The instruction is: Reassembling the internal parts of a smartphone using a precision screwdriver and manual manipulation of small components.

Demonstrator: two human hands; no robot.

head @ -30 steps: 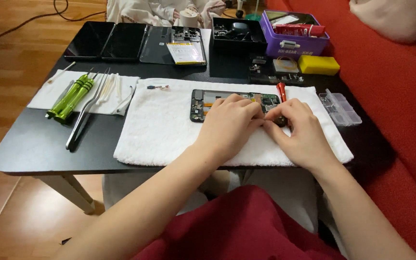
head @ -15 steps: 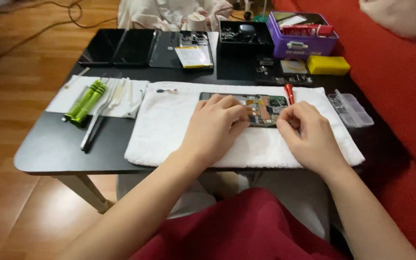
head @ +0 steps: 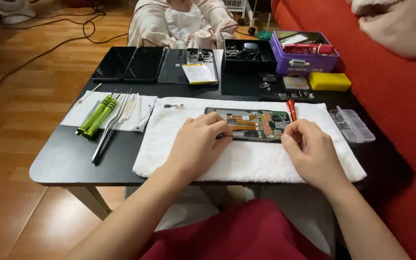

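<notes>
Nearest the camera: red cloth across the person's lap, both forearms reaching forward over the edge of the black table (head: 58,168).

Left hand (head: 196,147) rests on the white towel (head: 246,161), fingers curled loosely, fingertips pressing on the near left edge of the opened phone (head: 251,124). Whether it pinches anything there cannot be told.

Right hand (head: 311,154) sits at the phone's right end, fingers closed around a red-handled screwdriver (head: 291,109) whose handle sticks up above the knuckles.

The phone lies flat on the towel, back off, circuit board and orange ribbon showing, between the two hands.

Left of the towel: green-handled screwdrivers (head: 95,114) and tweezers (head: 109,130) on a white cloth. Right: a clear parts box (head: 352,125).

Farther back: dark screens (head: 128,63), a yellow sponge (head: 329,81), a purple tray (head: 304,60).
</notes>
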